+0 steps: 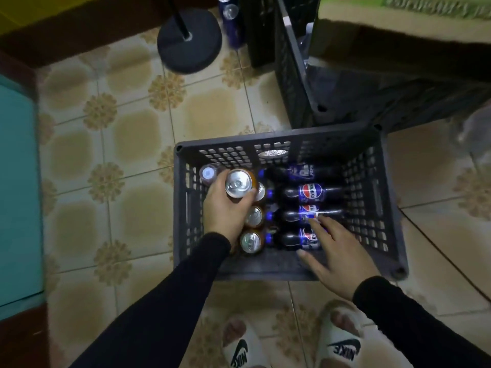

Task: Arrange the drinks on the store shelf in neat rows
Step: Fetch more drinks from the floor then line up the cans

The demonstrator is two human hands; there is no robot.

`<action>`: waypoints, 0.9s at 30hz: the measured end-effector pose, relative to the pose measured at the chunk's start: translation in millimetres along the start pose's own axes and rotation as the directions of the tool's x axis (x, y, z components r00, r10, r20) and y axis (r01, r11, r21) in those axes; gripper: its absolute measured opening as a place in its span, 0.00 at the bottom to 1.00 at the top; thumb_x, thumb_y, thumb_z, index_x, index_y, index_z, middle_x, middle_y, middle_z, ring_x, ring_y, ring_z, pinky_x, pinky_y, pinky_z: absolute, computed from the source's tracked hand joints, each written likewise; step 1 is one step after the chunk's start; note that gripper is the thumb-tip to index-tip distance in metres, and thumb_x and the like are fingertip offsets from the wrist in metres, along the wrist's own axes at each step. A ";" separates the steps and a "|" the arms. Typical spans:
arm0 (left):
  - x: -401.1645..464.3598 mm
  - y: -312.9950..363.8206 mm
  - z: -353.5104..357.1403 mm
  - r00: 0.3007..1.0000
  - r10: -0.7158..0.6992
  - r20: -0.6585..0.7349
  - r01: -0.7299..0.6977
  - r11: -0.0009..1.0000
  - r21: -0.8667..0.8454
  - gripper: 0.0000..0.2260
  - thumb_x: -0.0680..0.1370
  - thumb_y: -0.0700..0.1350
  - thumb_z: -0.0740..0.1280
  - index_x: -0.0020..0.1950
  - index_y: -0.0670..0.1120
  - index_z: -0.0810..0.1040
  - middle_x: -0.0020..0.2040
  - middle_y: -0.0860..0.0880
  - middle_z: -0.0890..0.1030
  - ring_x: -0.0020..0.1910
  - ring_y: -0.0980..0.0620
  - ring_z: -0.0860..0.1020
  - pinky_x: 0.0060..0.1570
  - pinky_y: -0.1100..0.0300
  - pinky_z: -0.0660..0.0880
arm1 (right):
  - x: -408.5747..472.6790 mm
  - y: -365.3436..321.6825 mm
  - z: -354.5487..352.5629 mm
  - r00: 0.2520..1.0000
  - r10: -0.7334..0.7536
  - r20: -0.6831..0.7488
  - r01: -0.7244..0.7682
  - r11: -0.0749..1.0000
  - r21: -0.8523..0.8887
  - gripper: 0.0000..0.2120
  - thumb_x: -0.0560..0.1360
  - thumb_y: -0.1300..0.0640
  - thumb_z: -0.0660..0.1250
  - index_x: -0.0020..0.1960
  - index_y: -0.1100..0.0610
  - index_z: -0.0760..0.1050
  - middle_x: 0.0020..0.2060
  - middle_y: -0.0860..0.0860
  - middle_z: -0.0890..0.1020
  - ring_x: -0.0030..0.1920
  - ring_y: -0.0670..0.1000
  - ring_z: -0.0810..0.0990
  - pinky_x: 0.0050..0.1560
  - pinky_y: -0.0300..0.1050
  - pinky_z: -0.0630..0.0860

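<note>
Head view looks down: a can (238,183) stands upright in the left hand (225,208), gripped over the crate (393,208). Cola bottles (308,192) lie sideways, caps pointing left, under the open right hand (337,251), fingertips touching one.

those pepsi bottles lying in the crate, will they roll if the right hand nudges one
Probably only slightly: the Pepsi bottles lie on their round sides but packed side by side in the crate. They look full, so likely heavy. The right hand reaches toward one with open fingers.
</note>
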State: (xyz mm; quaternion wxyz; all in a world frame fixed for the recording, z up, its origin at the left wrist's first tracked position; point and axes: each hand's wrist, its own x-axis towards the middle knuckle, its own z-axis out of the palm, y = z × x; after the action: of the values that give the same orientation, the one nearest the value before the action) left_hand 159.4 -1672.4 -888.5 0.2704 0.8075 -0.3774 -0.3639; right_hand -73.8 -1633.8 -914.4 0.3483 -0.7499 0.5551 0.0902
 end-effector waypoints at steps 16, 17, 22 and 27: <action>109.8 -39.1 93.3 0.983 -0.183 -0.008 0.180 0.955 0.236 0.21 0.78 0.45 0.71 0.66 0.37 0.71 0.66 0.38 0.73 0.64 0.39 0.74 0.61 0.54 0.70 | 20.8 15.4 37.3 0.998 0.030 0.047 -0.030 0.999 -0.013 0.46 0.72 0.24 0.35 0.79 0.50 0.59 0.77 0.51 0.61 0.77 0.53 0.60 0.74 0.49 0.59; 111.6 -40.7 94.7 0.981 -0.195 -0.012 0.192 0.949 0.251 0.21 0.78 0.45 0.70 0.67 0.37 0.70 0.67 0.38 0.72 0.63 0.39 0.75 0.61 0.54 0.70 | 20.8 15.9 37.6 0.998 0.031 0.055 -0.031 1.000 -0.001 0.48 0.70 0.23 0.31 0.80 0.49 0.54 0.79 0.49 0.57 0.78 0.51 0.55 0.76 0.48 0.56; 113.4 -46.7 97.8 0.982 -0.187 -0.027 0.187 0.938 0.292 0.22 0.79 0.46 0.70 0.68 0.37 0.70 0.67 0.38 0.70 0.63 0.39 0.75 0.62 0.55 0.70 | 21.3 14.2 35.0 0.993 0.059 0.106 -0.059 0.998 0.002 0.52 0.63 0.21 0.23 0.80 0.44 0.44 0.80 0.46 0.49 0.79 0.48 0.48 0.78 0.45 0.52; 107.3 -50.2 98.1 0.982 -0.184 -0.051 0.191 0.944 0.269 0.21 0.78 0.47 0.71 0.67 0.39 0.71 0.65 0.39 0.73 0.62 0.40 0.76 0.59 0.53 0.72 | 21.0 13.9 37.1 0.996 0.058 0.066 -0.059 0.998 0.013 0.52 0.65 0.21 0.26 0.80 0.47 0.52 0.79 0.47 0.56 0.78 0.49 0.54 0.77 0.46 0.56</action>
State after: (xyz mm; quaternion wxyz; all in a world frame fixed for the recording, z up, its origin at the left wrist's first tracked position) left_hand 150.8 -1746.2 -1023.1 0.1256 0.8737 -0.3420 -0.3224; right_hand -69.2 -1628.8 -958.7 0.3692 -0.7275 0.5655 0.1209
